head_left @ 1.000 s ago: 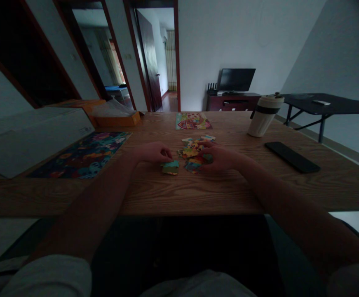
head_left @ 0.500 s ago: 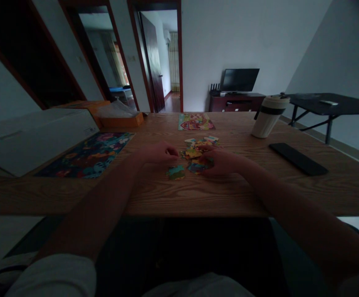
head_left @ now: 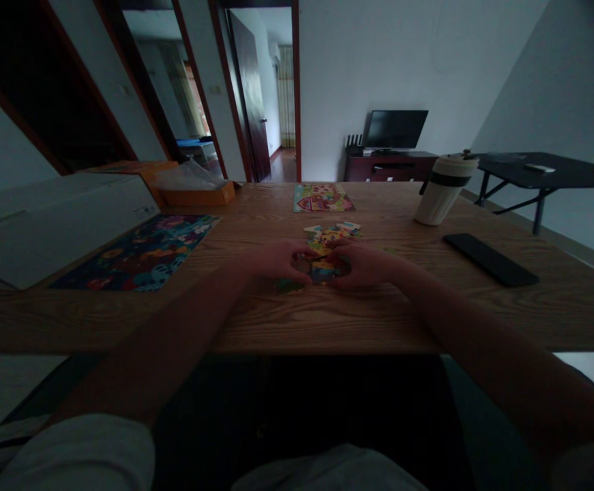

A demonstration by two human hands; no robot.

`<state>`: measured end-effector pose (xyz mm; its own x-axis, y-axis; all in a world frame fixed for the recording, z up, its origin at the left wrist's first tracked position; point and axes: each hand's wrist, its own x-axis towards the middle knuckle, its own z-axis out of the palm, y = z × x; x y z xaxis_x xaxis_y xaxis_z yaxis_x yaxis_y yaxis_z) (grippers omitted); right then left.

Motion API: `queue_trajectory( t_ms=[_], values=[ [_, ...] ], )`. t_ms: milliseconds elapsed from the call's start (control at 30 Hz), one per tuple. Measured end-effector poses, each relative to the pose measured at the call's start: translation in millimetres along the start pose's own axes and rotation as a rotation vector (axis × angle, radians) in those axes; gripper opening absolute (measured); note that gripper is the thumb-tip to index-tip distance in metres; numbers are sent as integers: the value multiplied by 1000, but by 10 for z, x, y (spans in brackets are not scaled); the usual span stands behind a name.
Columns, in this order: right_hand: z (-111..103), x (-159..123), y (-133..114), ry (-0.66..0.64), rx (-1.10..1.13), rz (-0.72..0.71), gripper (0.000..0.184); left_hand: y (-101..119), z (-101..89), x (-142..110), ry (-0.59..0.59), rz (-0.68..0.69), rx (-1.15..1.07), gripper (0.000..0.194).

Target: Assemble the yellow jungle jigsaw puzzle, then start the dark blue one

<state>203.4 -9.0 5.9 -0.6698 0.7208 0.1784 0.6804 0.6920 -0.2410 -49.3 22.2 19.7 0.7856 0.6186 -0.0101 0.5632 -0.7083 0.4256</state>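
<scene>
My left hand [head_left: 276,261] and my right hand [head_left: 363,265] lie close together at the middle of the wooden table [head_left: 327,320], fingertips curled toward each other. Between them are colourful jigsaw pieces [head_left: 322,271], partly covered by my fingers. More jigsaw pieces [head_left: 331,236] lie in a loose group just beyond my hands. A green-blue jigsaw piece [head_left: 289,286] sits on the wood under the edge of my left hand. I cannot tell whether either hand grips a piece.
A picture card [head_left: 322,198] lies at the far edge, and a dark assembled puzzle [head_left: 138,252] lies to the left. A white box [head_left: 56,225] and orange box [head_left: 197,194] stand far left. A white tumbler [head_left: 442,191] and black phone [head_left: 491,259] are on the right.
Both hands have closed in toward each other over the pieces. My left hand has moved right and now overlaps the edge of the green-blue piece.
</scene>
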Motion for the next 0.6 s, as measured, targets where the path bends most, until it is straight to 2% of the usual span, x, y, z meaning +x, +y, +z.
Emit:
queue_trajectory(
  t_ms=[100,200,333,433,500,600],
  values=[
    [45,27,-71,69,36,-64,48,70,45,32,14,101,39,75],
    [101,35,-169,145,53,-36,53,103,-25,-17,39,59,107,70],
    [165,18,-240,180,3,-1,56,2,-292,-210,34,-136,181,69],
    [182,6,-191,114,-48,-15,57,-220,-463,-347,47,-348,230,85],
    [177,5,-117,81,-67,-11,58,-377,-505,-387,7,-450,226,88],
    [161,13,24,86,-71,2,55,-504,-487,-375,-91,-526,225,85]
  ],
)
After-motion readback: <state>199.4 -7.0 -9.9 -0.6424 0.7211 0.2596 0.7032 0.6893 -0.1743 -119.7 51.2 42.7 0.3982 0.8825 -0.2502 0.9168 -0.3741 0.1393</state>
